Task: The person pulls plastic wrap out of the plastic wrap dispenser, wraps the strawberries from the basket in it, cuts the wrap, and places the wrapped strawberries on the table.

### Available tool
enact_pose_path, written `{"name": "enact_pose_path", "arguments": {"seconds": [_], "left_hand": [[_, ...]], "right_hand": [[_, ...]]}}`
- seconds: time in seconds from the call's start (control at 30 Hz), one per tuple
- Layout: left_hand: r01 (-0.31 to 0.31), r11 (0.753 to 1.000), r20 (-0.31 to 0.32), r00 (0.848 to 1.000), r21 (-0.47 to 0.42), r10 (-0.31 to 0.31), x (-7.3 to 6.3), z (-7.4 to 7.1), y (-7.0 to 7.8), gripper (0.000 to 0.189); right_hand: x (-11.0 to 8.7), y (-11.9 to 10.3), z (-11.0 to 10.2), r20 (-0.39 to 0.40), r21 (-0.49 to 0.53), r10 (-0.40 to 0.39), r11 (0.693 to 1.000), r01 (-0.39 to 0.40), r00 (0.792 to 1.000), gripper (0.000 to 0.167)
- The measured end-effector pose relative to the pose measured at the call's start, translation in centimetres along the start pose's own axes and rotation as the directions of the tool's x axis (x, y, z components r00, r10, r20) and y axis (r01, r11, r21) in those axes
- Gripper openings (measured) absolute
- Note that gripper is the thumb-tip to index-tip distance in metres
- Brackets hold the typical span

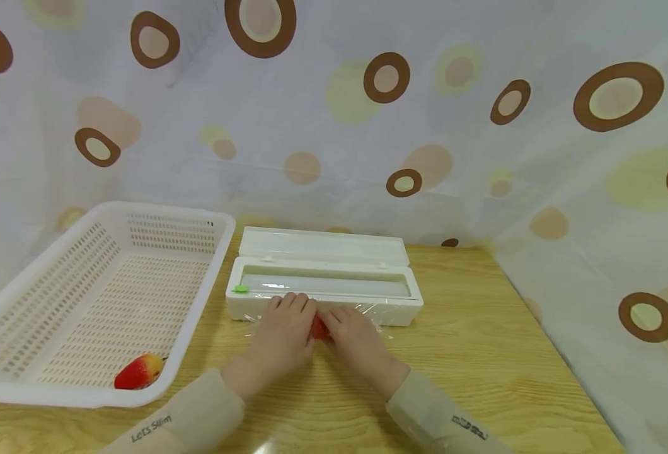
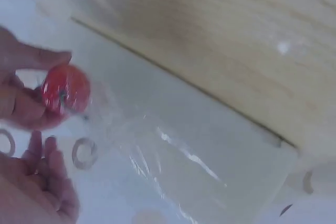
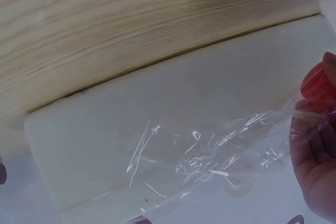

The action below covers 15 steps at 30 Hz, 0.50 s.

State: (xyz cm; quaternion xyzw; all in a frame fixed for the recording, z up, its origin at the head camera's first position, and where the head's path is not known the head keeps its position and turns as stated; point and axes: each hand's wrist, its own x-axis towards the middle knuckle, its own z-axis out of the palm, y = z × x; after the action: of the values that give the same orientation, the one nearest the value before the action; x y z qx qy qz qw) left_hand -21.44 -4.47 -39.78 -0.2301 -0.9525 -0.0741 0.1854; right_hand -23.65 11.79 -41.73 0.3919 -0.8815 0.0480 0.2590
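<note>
A small round red fruit (image 1: pixel 319 328) with a green mark on it sits between my hands, under clear cling film (image 3: pixel 210 156). My right hand (image 1: pixel 359 343) grips it, thumb on one side and fingers on the other; the left wrist view shows this fruit (image 2: pixel 66 88) closely. My left hand (image 1: pixel 288 334) is beside it, and its fingers (image 2: pixel 37 153) are loosely curved with nothing between them. Right in front of both hands stands a white cling film dispenser (image 1: pixel 322 305), lid raised, a film roll (image 1: pixel 328 285) inside and a green slider (image 1: pixel 241 289) at its left end.
To the left is a white plastic basket (image 1: pixel 227 249) holding a red and yellow fruit (image 1: pixel 139 371). A curtain (image 1: pixel 334 145) with brown and beige ovals hangs behind and at the right. Wooden tabletop (image 1: pixel 481 340) stretches to the right of the dispenser.
</note>
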Motion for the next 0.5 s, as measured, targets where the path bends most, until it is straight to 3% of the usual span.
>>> {"name": "enact_pose_path", "arguments": {"seconds": [0.07, 0.17, 0.33, 0.4, 0.5], "left_hand": [[-0.040, 0.998, 0.010, 0.999, 0.056, 0.040, -0.2, 0.6, 0.1, 0.030], [-0.032, 0.995, 0.014, 0.999, 0.094, 0.031, -0.3, 1.5, -0.1, 0.028], [0.010, 0.999, -0.009, 1.000, 0.030, -0.010, 0.0, 1.9, -0.5, 0.019], [0.009, 1.000, -0.004, 1.000, -0.008, -0.009, 0.0, 1.7, -0.6, 0.018], [0.010, 0.999, -0.005, 1.000, -0.036, -0.011, 0.0, 1.7, -0.7, 0.020]], "right_hand": [[0.0, 0.0, -0.1, 0.036, 0.043, 0.059, 0.997, -0.060, 0.998, 0.038], [0.1, -0.1, -0.3, 0.081, 0.091, 0.117, 0.988, -0.125, 0.990, 0.040], [0.1, -0.3, -0.8, 0.111, 0.111, 0.148, 0.981, -0.160, 0.983, 0.042], [-0.1, -0.3, -0.8, 0.089, 0.055, 0.143, 0.987, -0.148, 0.986, 0.048], [-0.8, 0.1, -0.8, 0.019, -0.133, 0.109, 0.985, -0.106, 0.994, 0.058]]}}
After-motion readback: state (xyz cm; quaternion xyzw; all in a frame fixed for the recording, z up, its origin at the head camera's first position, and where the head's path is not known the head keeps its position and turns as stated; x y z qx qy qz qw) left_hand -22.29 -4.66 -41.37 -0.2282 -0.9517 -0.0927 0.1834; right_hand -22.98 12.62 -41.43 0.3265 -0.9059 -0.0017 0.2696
